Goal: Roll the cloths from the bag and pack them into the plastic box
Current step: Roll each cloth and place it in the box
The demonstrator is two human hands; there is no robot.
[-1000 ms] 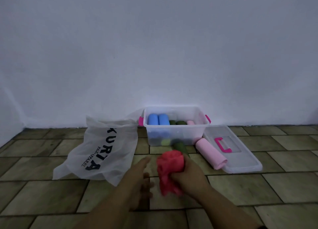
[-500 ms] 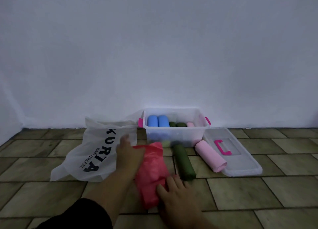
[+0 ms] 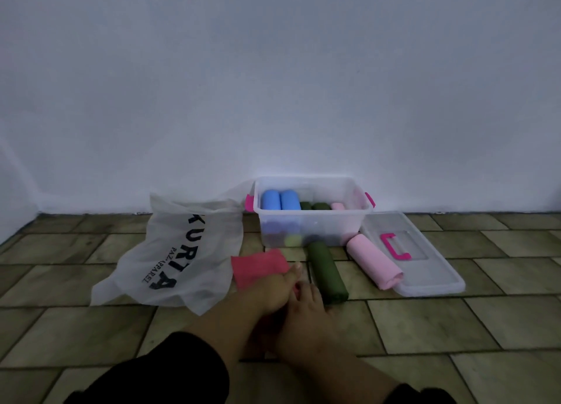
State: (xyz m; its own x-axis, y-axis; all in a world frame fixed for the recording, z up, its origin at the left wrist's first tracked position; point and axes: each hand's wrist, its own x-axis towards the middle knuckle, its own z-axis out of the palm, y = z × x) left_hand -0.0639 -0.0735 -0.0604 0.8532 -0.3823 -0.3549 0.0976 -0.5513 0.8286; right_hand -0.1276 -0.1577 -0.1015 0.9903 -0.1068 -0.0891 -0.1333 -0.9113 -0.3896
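Tiled floor (image 3: pixel 91 327), plain white wall (image 3: pixel 273 84), dim light. Red cloth (image 3: pixel 258 265) lying flat between bag (image 3: pixel 182 251) and green roll (image 3: pixel 326 270), near of box (image 3: pixel 312 214). Left hand (image 3: pixel 273 288) now lying at cloth's right side, off earlier far-left edge, fingers straight, pressing; right hand (image 3: pixel 306 312) touching near end, grip unclear. Box showing two blue rolls (image 3: pixel 279 200), two green, one pink; outside lying one green roll, one pink roll (image 3: pixel 373 261), one lid (image 3: pixel 425 279).

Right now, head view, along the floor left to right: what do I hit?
plastic bag -> red cloth -> green roll -> pink roll -> lid
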